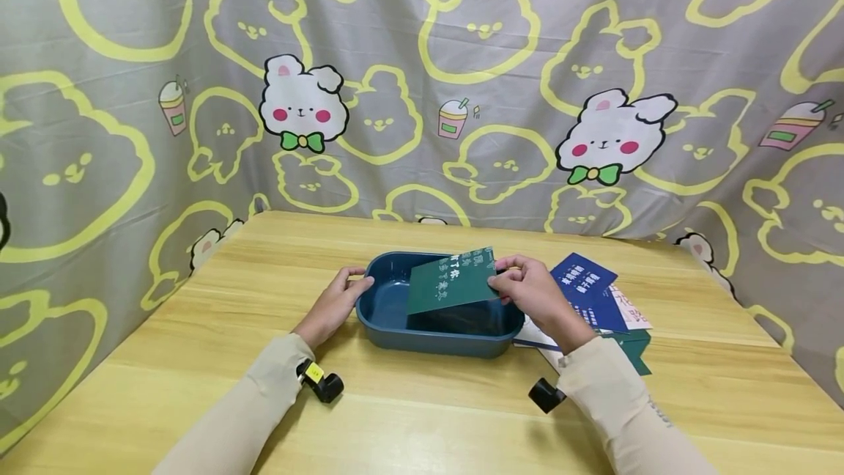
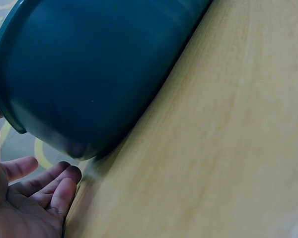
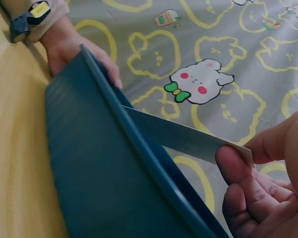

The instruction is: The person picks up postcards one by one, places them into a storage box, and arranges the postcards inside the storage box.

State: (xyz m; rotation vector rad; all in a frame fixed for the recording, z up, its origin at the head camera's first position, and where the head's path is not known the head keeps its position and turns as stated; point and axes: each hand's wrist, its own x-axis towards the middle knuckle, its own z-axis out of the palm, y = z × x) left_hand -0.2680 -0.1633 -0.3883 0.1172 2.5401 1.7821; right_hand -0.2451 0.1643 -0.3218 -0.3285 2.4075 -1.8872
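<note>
A dark blue plastic tub (image 1: 435,344) stands on the table. At its left end, my left hand (image 1: 335,301) holds the rim between thumb and index finger; in the left wrist view the other fingers (image 2: 64,196) hang loosely curled beside the outer wall. My right hand (image 1: 530,292) pinches the right edge of a dark green card (image 1: 438,288) printed with white characters. The card slants down to the left into the tub's opening. Seen edge-on in the right wrist view, the card (image 3: 184,139) sits between thumb and fingers. The tub's floor is partly hidden by the card.
Right of the tub, partly under my right forearm, lies a loose pile of cards: blue cards (image 1: 583,277), a pinkish card (image 1: 634,310) and a green card (image 1: 636,349). A patterned grey curtain (image 1: 395,94) hangs behind the wooden table (image 1: 422,416).
</note>
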